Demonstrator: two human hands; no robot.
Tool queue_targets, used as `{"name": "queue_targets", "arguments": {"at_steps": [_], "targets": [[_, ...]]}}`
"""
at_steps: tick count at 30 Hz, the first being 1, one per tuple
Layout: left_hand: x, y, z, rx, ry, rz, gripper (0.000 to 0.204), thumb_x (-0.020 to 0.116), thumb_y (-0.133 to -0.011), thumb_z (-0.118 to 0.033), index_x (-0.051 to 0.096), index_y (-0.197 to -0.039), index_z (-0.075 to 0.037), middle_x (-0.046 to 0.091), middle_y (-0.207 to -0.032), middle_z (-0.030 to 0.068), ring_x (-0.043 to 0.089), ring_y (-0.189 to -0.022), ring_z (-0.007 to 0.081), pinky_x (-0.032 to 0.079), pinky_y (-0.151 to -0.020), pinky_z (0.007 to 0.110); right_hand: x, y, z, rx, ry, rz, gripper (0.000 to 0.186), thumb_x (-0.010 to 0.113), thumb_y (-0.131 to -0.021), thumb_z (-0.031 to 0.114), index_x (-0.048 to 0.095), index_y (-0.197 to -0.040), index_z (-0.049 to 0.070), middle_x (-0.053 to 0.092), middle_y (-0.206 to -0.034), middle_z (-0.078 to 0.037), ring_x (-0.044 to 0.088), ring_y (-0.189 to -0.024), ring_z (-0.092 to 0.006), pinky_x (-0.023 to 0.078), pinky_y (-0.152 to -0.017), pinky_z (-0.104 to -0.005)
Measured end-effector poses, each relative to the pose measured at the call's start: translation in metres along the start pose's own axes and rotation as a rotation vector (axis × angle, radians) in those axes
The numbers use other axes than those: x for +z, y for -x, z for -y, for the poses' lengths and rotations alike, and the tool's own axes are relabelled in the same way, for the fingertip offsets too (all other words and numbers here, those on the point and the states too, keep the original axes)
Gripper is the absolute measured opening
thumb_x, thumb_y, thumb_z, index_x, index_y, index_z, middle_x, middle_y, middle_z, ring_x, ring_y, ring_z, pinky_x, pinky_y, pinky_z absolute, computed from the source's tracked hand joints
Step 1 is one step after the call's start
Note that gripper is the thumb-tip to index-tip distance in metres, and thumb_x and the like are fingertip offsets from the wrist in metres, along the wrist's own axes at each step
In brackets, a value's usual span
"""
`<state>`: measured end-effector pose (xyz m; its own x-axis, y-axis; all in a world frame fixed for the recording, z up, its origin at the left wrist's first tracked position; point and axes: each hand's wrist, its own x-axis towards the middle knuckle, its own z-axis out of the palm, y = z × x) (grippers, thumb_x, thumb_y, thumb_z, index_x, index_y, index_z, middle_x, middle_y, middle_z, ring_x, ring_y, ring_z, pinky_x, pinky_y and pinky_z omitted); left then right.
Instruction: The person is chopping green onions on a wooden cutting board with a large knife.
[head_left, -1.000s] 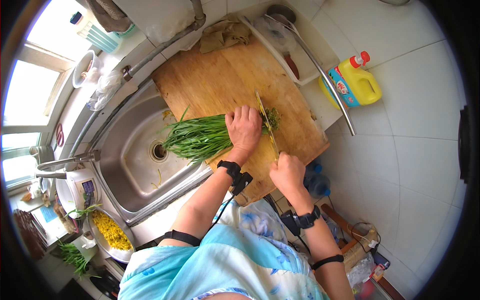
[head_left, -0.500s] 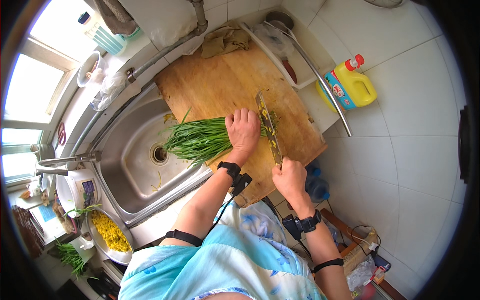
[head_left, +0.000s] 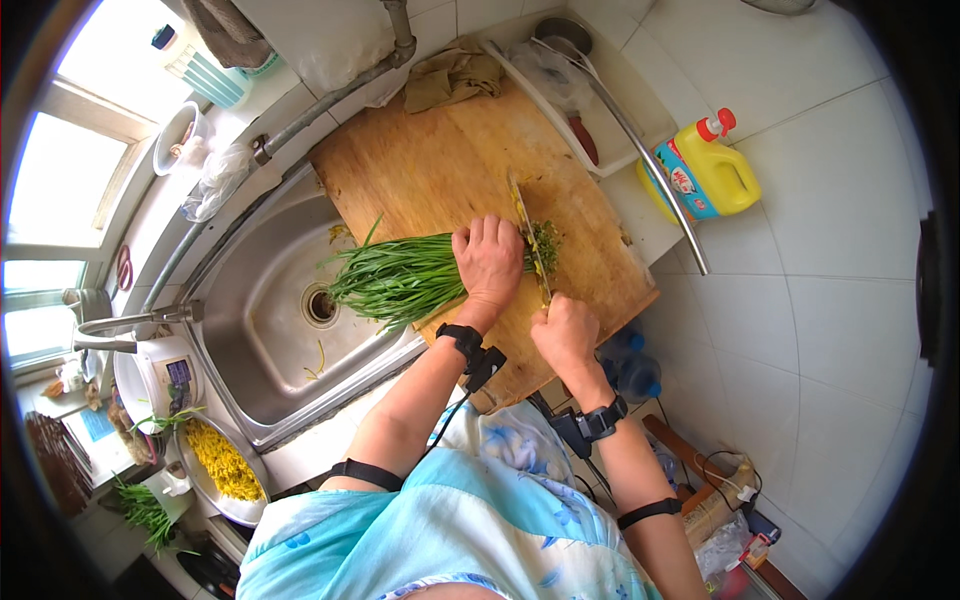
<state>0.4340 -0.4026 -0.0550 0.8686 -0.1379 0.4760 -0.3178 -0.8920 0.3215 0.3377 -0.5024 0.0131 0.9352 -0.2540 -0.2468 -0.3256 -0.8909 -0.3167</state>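
A bundle of long green leafy stalks (head_left: 395, 275) lies across the wooden board (head_left: 420, 160), its leaf tips over the steel sink (head_left: 250, 350). My left hand (head_left: 488, 258) grips it near the right end, fingers curled over it. Just right of those fingers a cleaver (head_left: 527, 223) with yellow bits on its blade crosses the bundle, beside a small heap of chopped green bits (head_left: 548, 243). My right hand (head_left: 565, 330) is closed on the cleaver's handle.
A faucet (head_left: 130, 322), white container (head_left: 165, 380) and bowl of yellow food (head_left: 220, 455) stand left. A white tray (head_left: 640, 115) with a dark bowl, steel bar (head_left: 680, 210) and yellow jug (head_left: 725, 175) are at upper right. Blue bottles (head_left: 635, 370) sit below the board's right side.
My right hand and the cleaver shifted slightly toward me half a second ago, and now sit a little further up and left. My left hand stays on the bundle, almost in place.
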Motion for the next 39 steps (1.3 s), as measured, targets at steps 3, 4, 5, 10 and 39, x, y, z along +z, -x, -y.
{"name": "queue_targets", "arguments": {"at_steps": [3,4,5,10,39], "targets": [[0.001,-0.004,-0.001,0.015,0.022,-0.047,0.013,0.066,-0.08,-0.015,0.054,-0.081,-0.011,0.055,-0.085,0.0054,0.056,-0.087,0.0252,0.041,-0.082,0.041,-0.007,0.0,-0.008,-0.044,-0.11,-0.079,0.016,0.064,-0.077,0.017,0.065,-0.074,0.001,0.065,-0.069,-0.024,0.066,-0.067,-0.0438,0.053,-0.063,-0.0518],[0.001,-0.001,0.0,0.014,0.019,-0.037,0.013,0.066,-0.08,-0.014,0.054,-0.081,-0.011,0.056,-0.085,0.0054,0.056,-0.087,0.0252,0.041,-0.082,0.041,-0.015,0.006,-0.004,-0.031,-0.1,-0.074,0.016,0.063,-0.077,0.016,0.064,-0.073,0.001,0.065,-0.069,-0.024,0.065,-0.067,-0.0439,0.053,-0.063,-0.0516],[0.0,0.003,0.002,0.014,0.017,-0.027,0.013,0.066,-0.081,-0.014,0.054,-0.082,-0.011,0.056,-0.085,0.0053,0.056,-0.087,0.0253,0.041,-0.082,0.041,-0.019,0.012,-0.003,-0.018,-0.09,-0.069,0.016,0.063,-0.077,0.016,0.064,-0.072,0.0,0.065,-0.068,-0.024,0.065,-0.067,-0.044,0.053,-0.063,-0.0514],[0.005,-0.001,0.003,0.007,-0.01,-0.024,0.014,0.067,-0.08,-0.014,0.054,-0.082,-0.011,0.056,-0.086,0.0051,0.056,-0.087,0.0253,0.042,-0.082,0.041,-0.025,0.027,-0.009,-0.071,-0.159,-0.034,0.02,0.062,-0.077,0.013,0.058,-0.068,-0.004,0.06,-0.064,-0.027,0.062,-0.064,-0.0461,0.051,-0.06,-0.0508],[0.007,0.005,0.005,0.001,0.001,-0.028,0.013,0.066,-0.08,-0.012,0.054,-0.082,-0.01,0.057,-0.087,0.0063,0.056,-0.087,0.0268,0.042,-0.082,0.042,-0.019,0.026,-0.019,-0.059,-0.193,0.02,0.018,0.063,-0.075,0.016,0.062,-0.069,-0.001,0.062,-0.066,-0.026,0.063,-0.065,-0.0453,0.052,-0.062,-0.0522]]}}
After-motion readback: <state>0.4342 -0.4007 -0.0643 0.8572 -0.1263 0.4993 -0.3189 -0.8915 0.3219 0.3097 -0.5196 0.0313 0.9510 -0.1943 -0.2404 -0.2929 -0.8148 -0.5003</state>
